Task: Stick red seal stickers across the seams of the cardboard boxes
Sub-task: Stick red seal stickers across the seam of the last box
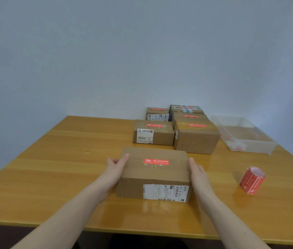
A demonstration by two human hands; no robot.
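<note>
Holding: both hands flank the near cardboard box [153, 174] on the wooden table [52, 177].
Left hand [116, 168]: flat against the box's left end, fingers straight, thumb spread off to the side; pressing, not curled round it.
Right hand [197, 170]: flat against the right end, fingers straight, same pressing contact.
Near box: red seal sticker [156, 161] lies across the taped top seam; white shipping label [166, 192] on the front face.
Sticker roll [252, 180]: red, standing on end, right of the box, well apart from the right hand.
Behind: cluster of sealed boxes [176, 130] toward the wall, each visible top carrying a red sticker; nearest one sits just beyond the held box's far right corner.
Far right: clear plastic bin [260, 141] beside the cluster, red-and-white scraps inside, too blurred to identify.
</note>
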